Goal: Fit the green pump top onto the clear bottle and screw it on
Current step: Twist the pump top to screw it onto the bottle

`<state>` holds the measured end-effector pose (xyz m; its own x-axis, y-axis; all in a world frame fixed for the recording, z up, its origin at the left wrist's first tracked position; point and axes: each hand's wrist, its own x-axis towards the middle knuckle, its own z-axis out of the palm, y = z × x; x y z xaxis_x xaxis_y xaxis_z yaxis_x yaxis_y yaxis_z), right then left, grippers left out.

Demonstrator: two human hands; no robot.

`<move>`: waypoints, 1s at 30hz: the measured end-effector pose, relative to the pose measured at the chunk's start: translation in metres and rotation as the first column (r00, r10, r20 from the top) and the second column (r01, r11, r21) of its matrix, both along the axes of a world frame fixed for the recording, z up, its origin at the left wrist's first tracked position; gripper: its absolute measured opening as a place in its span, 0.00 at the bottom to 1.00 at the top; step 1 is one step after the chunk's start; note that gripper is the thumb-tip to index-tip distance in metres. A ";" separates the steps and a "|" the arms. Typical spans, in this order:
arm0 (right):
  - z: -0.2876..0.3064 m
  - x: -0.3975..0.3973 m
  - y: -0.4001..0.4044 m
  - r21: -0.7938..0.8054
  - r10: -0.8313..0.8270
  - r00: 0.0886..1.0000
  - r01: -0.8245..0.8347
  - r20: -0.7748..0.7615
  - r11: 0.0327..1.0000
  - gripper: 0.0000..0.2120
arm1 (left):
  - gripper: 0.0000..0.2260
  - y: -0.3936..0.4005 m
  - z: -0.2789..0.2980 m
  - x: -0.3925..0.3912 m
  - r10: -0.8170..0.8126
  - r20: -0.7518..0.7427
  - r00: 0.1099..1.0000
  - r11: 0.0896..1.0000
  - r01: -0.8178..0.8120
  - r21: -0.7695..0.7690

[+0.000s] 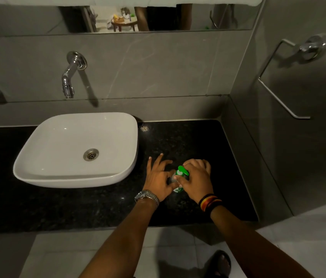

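Observation:
The clear bottle [172, 178] stands upright on the black granite counter [198, 141], right of the basin, mostly hidden between my hands. The green pump top [182, 171] sits on the bottle's neck, its nozzle pointing up-left. My left hand [158, 177] touches the bottle's left side with thumb and lower fingers, while its other fingers spread apart above. My right hand [195, 176] wraps over the pump top from the right, fingers curled around its collar. A green label [178, 190] shows low on the bottle.
A white basin [78, 149] sits on the counter's left half, with a chrome wall tap [71, 77] above it. A grey wall with a chrome towel ring [290, 77] borders the counter on the right. The counter's front edge runs below my wrists.

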<state>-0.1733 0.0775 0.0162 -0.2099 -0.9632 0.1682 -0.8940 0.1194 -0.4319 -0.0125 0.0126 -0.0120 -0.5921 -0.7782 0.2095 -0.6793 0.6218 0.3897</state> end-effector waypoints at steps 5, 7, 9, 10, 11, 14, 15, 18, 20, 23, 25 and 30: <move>0.010 0.009 0.001 0.037 -0.056 0.998 0.056 -0.002 0.998 0.18 | 0.18 0.000 0.005 -0.001 0.000 0.041 0.999 1.000 0.000 0.008; 0.017 0.005 0.002 0.100 -0.023 0.999 0.018 0.043 0.995 0.21 | 0.19 -0.002 0.009 0.000 -0.018 0.067 0.998 1.000 0.017 0.014; 0.024 -0.002 0.006 0.185 0.006 0.988 -0.035 0.156 0.982 0.27 | 0.18 -0.003 0.012 0.001 -0.030 0.100 0.995 0.999 0.028 0.017; 0.029 -0.006 0.008 0.217 -0.011 0.976 -0.037 0.217 0.975 0.28 | 0.17 -0.004 0.012 0.001 -0.036 0.113 0.993 0.999 0.034 0.018; 0.033 -0.010 0.010 0.223 -0.043 0.960 -0.021 0.277 0.975 0.26 | 0.17 -0.005 0.013 0.002 -0.042 0.123 0.992 0.999 0.039 0.022; 0.045 -0.022 0.003 0.220 -0.147 0.911 0.064 0.385 0.973 0.22 | 0.21 -0.010 0.018 0.002 -0.065 0.164 0.984 0.998 0.061 0.032; 0.047 -0.024 -0.001 0.241 -0.147 0.903 0.051 0.403 0.969 0.23 | 0.22 -0.012 0.018 0.002 -0.073 0.174 0.982 0.997 0.069 0.030; 0.050 -0.024 -0.007 0.275 -0.141 0.854 -0.002 0.501 0.962 0.19 | 0.23 -0.013 0.017 0.001 -0.072 0.188 0.979 0.997 0.070 0.019; 0.052 -0.021 -0.007 0.292 -0.159 0.843 0.002 0.515 0.956 0.19 | 0.23 -0.011 0.015 0.001 -0.059 0.167 0.984 0.998 0.058 0.014; 0.054 -0.010 0.000 0.298 -0.183 0.814 0.012 0.552 0.954 0.20 | 0.23 -0.008 0.012 0.002 -0.057 0.151 0.987 0.998 0.056 0.013; 0.055 -0.005 0.004 0.291 -0.196 0.790 0.024 0.580 0.957 0.19 | 0.23 -0.008 0.013 0.002 -0.058 0.163 0.985 0.998 0.058 0.006; 0.063 0.001 0.009 0.278 -0.206 0.771 0.040 0.602 0.960 0.21 | 0.23 -0.009 0.020 0.000 -0.051 0.204 0.978 0.999 0.049 0.011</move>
<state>-0.1723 0.0867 0.0789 -0.3070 -0.9131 -0.2683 -0.4104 0.3814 -0.8283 -0.0129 0.0039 0.0078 -0.6600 -0.7474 0.0755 -0.7130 0.6549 0.2502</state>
